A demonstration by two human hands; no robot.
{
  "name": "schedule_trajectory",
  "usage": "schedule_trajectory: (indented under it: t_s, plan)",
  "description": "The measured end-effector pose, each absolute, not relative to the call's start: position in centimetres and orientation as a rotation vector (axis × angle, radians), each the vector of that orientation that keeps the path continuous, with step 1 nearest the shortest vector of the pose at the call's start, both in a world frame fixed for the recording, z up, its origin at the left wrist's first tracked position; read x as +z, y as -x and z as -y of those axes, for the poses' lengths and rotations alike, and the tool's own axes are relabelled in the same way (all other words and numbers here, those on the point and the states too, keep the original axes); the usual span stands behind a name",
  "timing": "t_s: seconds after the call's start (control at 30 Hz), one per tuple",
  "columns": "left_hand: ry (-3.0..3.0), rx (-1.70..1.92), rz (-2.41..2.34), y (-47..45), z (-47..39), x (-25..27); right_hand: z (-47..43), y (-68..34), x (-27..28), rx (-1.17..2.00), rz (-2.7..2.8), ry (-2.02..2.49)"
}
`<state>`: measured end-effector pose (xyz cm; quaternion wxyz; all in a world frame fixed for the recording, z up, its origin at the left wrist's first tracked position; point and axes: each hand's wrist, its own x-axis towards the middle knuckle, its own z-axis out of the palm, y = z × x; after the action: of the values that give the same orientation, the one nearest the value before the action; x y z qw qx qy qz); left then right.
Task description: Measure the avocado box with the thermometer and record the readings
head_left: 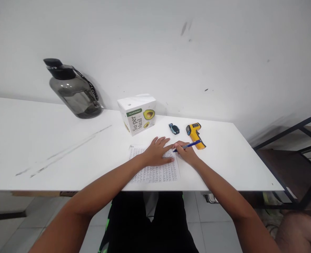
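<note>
A printed sheet of paper (155,175) covered in rows of small marks lies near the table's front edge. My left hand (157,153) rests flat on it with the fingers spread, hiding its upper middle. At the sheet's upper right, my right hand (185,151) is closed around a blue pen (193,144), whose tip points down and left at the paper. Just beyond my hands lie a small dark watch (174,129) with a patterned strap and a yellow infrared thermometer (194,134).
A white box (138,114) with avocado pictures stands behind the sheet. Farther left is a large grey water bottle (75,91) against the wall. The white table (65,151) has dark scuffs. A black metal frame (295,130) stands at right, and another person's leg (297,232) shows below.
</note>
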<state>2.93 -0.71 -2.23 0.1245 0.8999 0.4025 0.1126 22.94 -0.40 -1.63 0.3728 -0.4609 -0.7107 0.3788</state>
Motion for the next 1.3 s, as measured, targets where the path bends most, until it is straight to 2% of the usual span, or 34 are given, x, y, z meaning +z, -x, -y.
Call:
schedule_trajectory:
  t_s: [1.3]
  plan:
    - [-2.672, 0.323, -1.167, -3.3, 1.0, -1.9, 0.9, -22.8, -0.5, 0.854, 1.856, 1.348]
